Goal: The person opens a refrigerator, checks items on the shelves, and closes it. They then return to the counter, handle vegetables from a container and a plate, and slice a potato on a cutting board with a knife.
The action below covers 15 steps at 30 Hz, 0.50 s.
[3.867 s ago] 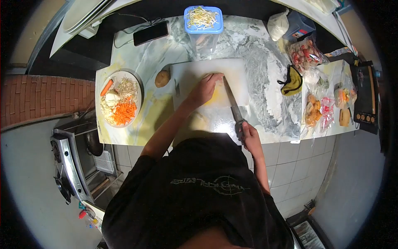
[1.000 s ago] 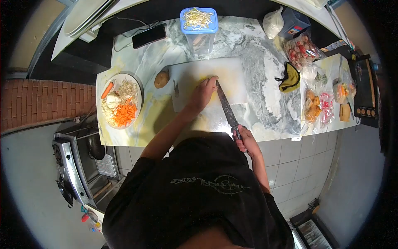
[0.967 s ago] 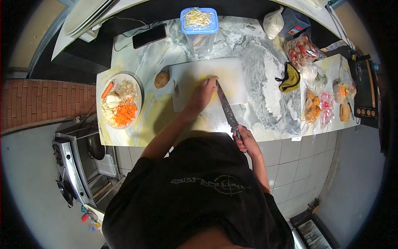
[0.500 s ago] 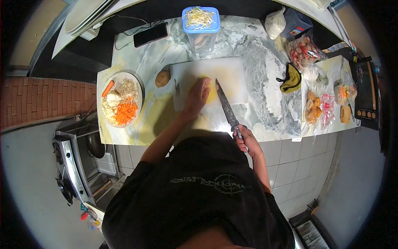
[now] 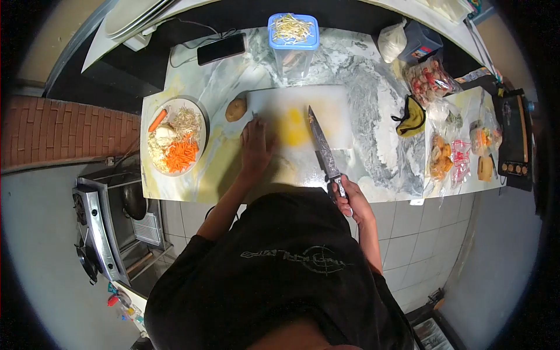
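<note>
My right hand [image 5: 352, 201] grips the handle of a long kitchen knife [image 5: 322, 140]. Its dark, marked blade points away from me, the tip over the white cutting board [image 5: 335, 99]. At the board's left edge is my left hand [image 5: 255, 144], palm down with fingers stretched forward and nothing visible in it. A brown potato [image 5: 235, 109] lies just beyond those fingertips, beside the board. Bright yellow patches [image 5: 291, 129] show on the board between hand and blade; whether they are food pieces or stains I cannot tell.
To the left stands a plate [image 5: 202, 135] of shredded carrot, bean sprouts and other pale vegetables. A blue-lidded container [image 5: 293, 49] topped with sprouts is behind the board. A phone [image 5: 221, 49] lies at the back; a yellow-black cloth [image 5: 412, 116] and bagged food [image 5: 441, 154] occupy the right.
My left hand has moved left from the middle of the board to its left edge, and its fingers have straightened. The knife stays in my right hand. The view has shifted slightly.
</note>
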### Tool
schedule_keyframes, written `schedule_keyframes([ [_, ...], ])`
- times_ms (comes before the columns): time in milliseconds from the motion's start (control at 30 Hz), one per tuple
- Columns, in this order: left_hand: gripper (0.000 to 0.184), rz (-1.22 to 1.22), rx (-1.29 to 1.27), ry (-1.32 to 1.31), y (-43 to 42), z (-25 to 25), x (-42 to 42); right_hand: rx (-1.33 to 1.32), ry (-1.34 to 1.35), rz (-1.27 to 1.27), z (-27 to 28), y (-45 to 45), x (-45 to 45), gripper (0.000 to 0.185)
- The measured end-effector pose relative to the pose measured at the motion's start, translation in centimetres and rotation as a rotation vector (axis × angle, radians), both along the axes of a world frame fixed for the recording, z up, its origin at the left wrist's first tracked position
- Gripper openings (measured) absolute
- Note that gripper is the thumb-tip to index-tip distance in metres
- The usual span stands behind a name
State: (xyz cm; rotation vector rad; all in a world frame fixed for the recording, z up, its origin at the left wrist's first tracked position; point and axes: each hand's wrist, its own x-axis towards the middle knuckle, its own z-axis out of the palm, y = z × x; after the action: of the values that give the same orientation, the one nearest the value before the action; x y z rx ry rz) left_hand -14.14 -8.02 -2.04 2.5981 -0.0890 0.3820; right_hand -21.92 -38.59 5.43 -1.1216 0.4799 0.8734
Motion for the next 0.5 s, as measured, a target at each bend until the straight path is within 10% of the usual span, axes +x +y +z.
schedule_keyframes([
  [267,0.052,-0.004,-0.099,-0.109,-0.5,0.9,-0.5,0.052,0.012,0.028,1.2,1.1,0.0,0.046],
  [500,0.041,-0.028,-1.072,0.229,-0.9,4.5,-0.3,0.055,-0.019,0.092,2.5,1.8,-0.6,0.046],
])
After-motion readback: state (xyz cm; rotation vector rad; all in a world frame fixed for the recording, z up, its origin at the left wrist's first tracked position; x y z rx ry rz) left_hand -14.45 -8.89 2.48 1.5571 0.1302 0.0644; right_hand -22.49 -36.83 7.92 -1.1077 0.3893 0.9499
